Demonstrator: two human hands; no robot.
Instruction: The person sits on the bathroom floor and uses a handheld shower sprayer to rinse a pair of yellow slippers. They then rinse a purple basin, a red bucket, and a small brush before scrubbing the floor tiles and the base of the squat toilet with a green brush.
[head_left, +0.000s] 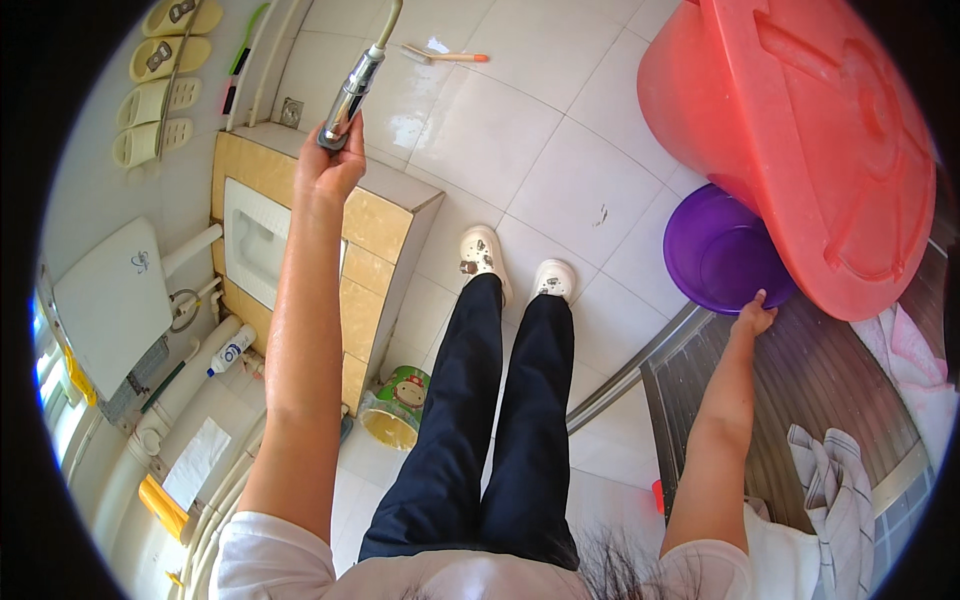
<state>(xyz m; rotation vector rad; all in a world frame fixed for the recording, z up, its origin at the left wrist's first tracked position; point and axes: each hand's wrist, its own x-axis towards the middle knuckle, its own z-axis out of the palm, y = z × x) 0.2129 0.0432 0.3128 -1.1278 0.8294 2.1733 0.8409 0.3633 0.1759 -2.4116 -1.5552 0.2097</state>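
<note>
My left hand (331, 161) is closed around the chrome handle of a hand shower (349, 97), whose pale hose runs up out of view. Below and beyond that hand lies a squat toilet (257, 232) set in a tiled step. At the right, my right hand (756, 315) grips the near rim of a purple plastic basin (724, 251). The basin's inside shows no clear contents. A large red plastic tub or lid (847, 150) overlaps the basin's right side. A brush (450, 57) with a wooden handle lies on the tiled floor (517, 112), which looks wet near it.
Slippers (161, 60) hang on the left wall, near a white cistern (112, 307). A floor drain (291, 112) is at the upper left. A green bin (403, 397) stands beside my legs. Towels (832, 480) lie at the right by a ribbed dark surface (810, 375) and metal rail.
</note>
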